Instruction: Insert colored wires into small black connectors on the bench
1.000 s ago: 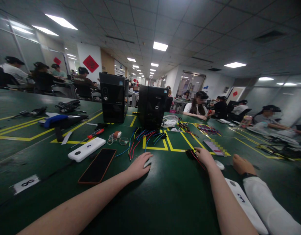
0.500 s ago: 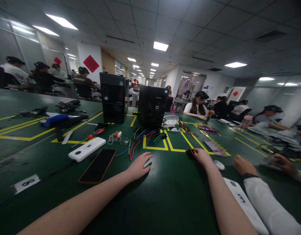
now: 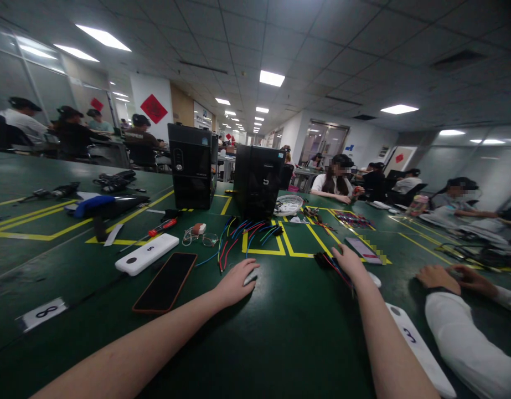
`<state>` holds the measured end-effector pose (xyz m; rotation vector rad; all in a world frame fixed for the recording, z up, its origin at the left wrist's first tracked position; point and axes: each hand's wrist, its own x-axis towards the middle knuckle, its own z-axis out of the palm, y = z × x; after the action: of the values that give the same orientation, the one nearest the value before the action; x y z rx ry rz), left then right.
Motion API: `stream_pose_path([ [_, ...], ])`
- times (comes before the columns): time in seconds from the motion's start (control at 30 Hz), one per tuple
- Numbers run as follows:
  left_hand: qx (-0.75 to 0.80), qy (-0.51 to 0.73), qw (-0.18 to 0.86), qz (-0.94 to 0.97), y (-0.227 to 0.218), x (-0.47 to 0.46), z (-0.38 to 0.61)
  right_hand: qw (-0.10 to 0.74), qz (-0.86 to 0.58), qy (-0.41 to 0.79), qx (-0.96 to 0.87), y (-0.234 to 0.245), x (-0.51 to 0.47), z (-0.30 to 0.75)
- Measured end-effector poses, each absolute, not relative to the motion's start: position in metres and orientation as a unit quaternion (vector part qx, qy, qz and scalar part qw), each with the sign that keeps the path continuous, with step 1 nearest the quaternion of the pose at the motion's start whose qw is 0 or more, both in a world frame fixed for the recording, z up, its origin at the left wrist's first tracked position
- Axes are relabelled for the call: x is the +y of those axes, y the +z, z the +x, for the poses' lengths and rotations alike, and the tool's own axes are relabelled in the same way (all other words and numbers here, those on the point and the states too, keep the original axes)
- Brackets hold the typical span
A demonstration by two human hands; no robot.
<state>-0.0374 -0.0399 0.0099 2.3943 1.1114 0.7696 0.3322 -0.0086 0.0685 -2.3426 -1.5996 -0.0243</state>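
Observation:
My left hand point(image 3: 237, 281) lies on the table, its fingers curled over a small pale rounded object point(image 3: 251, 276), mostly hidden under the palm. Just beyond it are several loose red, blue and yellow wires point(image 3: 234, 238). My right hand point(image 3: 347, 260) is over the table with thumb and fingers apart and nothing between them. Beside its thumb a bundle of red and dark wires with a black end point(image 3: 325, 260) rests on the green table point(image 3: 280, 332), partly behind my wrist. A phone with a pale screen point(image 3: 363, 250) lies just past my right fingers.
Two black computer towers point(image 3: 191, 177) stand ahead. To the left are a dark phone point(image 3: 166, 282), a white power bank point(image 3: 147, 255), a red screwdriver point(image 3: 163, 226) and eyeglasses point(image 3: 209, 240). A white basket point(image 3: 289, 205) sits farther back. A co-worker's hands point(image 3: 440, 278) are at right.
My right hand has let go of the black-ended wire bundle and moved slightly forward and right. My left hand stays put. The co-worker's near hand has moved right, toward their other hand.

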Motion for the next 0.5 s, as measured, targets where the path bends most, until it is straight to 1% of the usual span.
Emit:
stream_pose_path([
  [0.23,0.397,0.273,0.192,0.855,0.010,-0.040,-0.037,0.140,-0.777,-0.021,-0.614,0.059,-0.003,0.337],
  [0.5,0.403,0.264,0.190,0.855,0.008,-0.039,-0.038,0.108,-0.768,-0.046,-0.629,0.056,-0.004,0.333],
])
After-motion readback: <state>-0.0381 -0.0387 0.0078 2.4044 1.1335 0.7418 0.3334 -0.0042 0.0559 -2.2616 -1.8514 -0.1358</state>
